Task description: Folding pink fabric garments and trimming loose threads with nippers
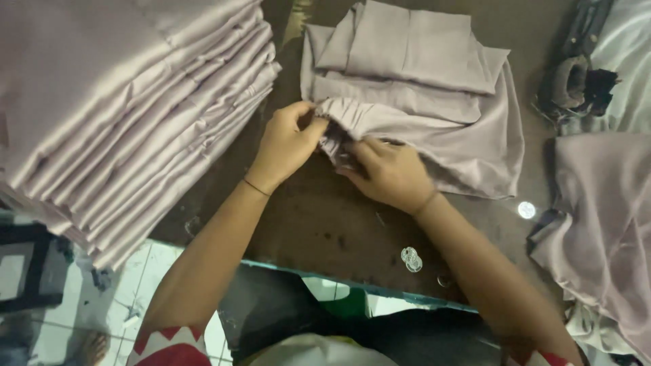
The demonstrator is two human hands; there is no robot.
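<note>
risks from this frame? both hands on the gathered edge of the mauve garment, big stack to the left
1. Both the left hand and right hand bunch the mauve garment at one edge; its loosely folded upper layers could slip out of fold.
2. The tall folded stack overhangs the dark table edge and may slide off.
3. Small clear discs lie near the right forearm and could be swept off.

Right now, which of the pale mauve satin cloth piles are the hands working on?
The loosely folded pale mauve satin cloth in the middle: left hand and right hand pinch its gathered edge. The tall neat stack lies untouched.
</note>
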